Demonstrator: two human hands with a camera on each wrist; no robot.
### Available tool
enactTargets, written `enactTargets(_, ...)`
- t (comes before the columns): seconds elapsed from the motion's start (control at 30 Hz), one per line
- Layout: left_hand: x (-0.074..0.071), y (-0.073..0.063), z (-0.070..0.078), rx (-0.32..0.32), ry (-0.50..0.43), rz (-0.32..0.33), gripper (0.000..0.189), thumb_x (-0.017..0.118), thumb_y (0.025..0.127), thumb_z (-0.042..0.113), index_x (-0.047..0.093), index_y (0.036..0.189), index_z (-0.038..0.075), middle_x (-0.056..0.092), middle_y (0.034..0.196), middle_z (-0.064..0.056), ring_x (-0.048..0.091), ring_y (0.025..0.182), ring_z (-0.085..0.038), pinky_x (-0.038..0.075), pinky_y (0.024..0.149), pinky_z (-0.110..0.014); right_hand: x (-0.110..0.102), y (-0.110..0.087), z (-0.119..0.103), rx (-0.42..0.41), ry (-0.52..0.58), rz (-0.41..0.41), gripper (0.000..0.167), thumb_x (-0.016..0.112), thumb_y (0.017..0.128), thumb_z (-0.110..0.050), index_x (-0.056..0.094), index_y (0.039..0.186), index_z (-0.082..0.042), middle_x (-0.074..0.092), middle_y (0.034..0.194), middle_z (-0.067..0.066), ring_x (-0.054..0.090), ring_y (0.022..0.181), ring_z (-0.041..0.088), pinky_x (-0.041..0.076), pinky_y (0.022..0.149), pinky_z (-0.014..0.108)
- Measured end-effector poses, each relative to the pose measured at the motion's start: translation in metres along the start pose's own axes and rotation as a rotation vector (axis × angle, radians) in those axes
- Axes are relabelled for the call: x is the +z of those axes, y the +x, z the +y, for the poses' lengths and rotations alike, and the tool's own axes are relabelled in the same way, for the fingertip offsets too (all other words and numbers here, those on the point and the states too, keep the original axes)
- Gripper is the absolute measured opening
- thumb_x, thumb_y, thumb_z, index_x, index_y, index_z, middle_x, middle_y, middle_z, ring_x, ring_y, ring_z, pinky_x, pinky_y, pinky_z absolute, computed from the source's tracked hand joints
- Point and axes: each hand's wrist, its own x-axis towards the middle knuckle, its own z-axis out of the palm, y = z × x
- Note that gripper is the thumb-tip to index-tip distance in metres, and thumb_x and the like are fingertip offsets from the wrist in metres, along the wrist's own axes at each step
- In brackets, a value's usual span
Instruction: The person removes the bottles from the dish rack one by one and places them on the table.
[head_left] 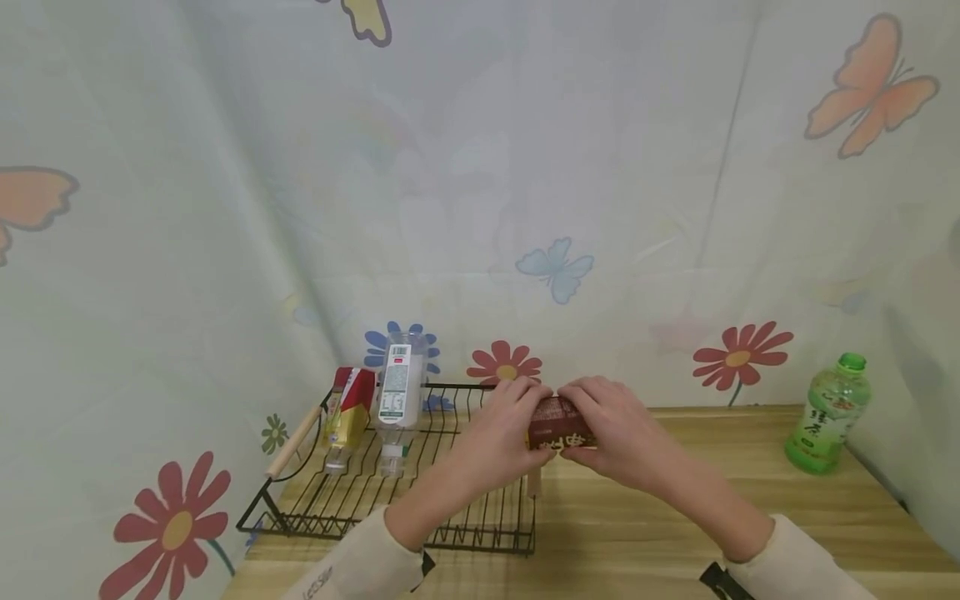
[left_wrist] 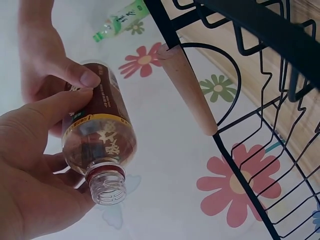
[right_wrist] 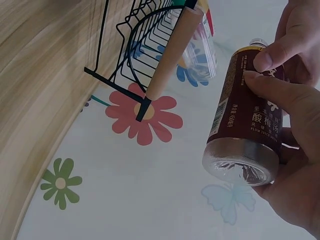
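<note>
Both hands hold a plum juice bottle [head_left: 557, 423] with a dark maroon label, raised above the table by the rack's right side. My left hand [head_left: 498, 429] grips it toward the neck end, and my right hand [head_left: 621, 432] grips it toward the base. In the left wrist view the bottle [left_wrist: 102, 120] shows a clear threaded mouth without a cap. The two thumbs meet on the label, with the left hand [left_wrist: 35, 160] nearer the neck. From the right wrist view, the clear base of the bottle [right_wrist: 242, 162] faces the camera beside the right hand [right_wrist: 295, 135].
A black wire rack [head_left: 480, 533] with wooden handles [head_left: 294, 442] stands on the wooden table [head_left: 675, 517]. In it lie a clear bottle [head_left: 401, 383] and a red-and-yellow bottle [head_left: 350, 408], necks toward me. A green bottle [head_left: 827, 417] stands at right, near the patterned curtain [head_left: 637, 208].
</note>
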Motion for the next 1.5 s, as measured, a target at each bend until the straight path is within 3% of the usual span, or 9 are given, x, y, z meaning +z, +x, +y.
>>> enactTargets(0.57, 0.004, 0.000, -0.005, 0.001, -0.011, -0.054, 0.074, 0.090, 0.086, 0.037, 0.056, 0.145, 0.010, 0.057, 0.139, -0.003, 0.050, 0.126, -0.022, 0.054, 0.100, -0.032, 0.009, -0.001, 0.006, -0.037, -0.047, -0.026, 0.074, 0.100, 0.073, -0.033, 0.064, 0.130, -0.002, 0.066, 0.125, 0.010, 0.063, 0.111, 0.029, 0.058, 0.091, 0.049)
enactTargets(0.73, -0.011, -0.002, -0.013, -0.030, -0.077, -0.059, 0.078, 0.089, 0.088, 0.040, 0.052, 0.151, 0.011, 0.053, 0.144, -0.006, 0.050, 0.131, -0.025, 0.055, 0.103, -0.039, 0.006, 0.000, 0.012, -0.019, -0.039, -0.021, 0.075, 0.100, 0.073, -0.030, 0.063, 0.131, -0.001, 0.066, 0.125, 0.011, 0.064, 0.110, 0.029, 0.058, 0.092, 0.049)
enactTargets(1.0, -0.036, -0.014, -0.039, -0.169, -0.178, -0.040, 0.088, 0.088, 0.086, 0.050, 0.048, 0.158, 0.017, 0.047, 0.158, -0.007, 0.047, 0.145, -0.031, 0.047, 0.113, -0.052, -0.007, -0.008, 0.027, 0.037, -0.034, 0.003, 0.082, 0.101, 0.072, -0.022, 0.059, 0.139, 0.001, 0.062, 0.128, 0.015, 0.062, 0.113, 0.034, 0.058, 0.092, 0.052)
enactTargets(1.23, -0.043, -0.031, -0.067, -0.199, -0.188, 0.014, 0.090, 0.091, 0.083, 0.046, 0.049, 0.157, 0.016, 0.049, 0.155, -0.005, 0.048, 0.143, -0.030, 0.048, 0.112, -0.051, -0.017, -0.018, 0.039, 0.066, 0.002, -0.004, 0.080, 0.100, 0.072, -0.017, 0.059, 0.138, -0.001, 0.059, 0.130, 0.014, 0.062, 0.114, 0.032, 0.060, 0.089, 0.050)
enactTargets(1.5, -0.068, -0.038, -0.095, -0.254, -0.219, 0.175, 0.094, 0.091, 0.084, 0.044, 0.044, 0.160, 0.013, 0.046, 0.158, -0.011, 0.043, 0.146, -0.039, 0.047, 0.110, -0.061, -0.035, -0.036, 0.060, 0.126, 0.078, 0.064, 0.076, 0.099, 0.071, -0.013, 0.059, 0.136, -0.009, 0.062, 0.125, 0.007, 0.064, 0.106, 0.025, 0.061, 0.081, 0.047)
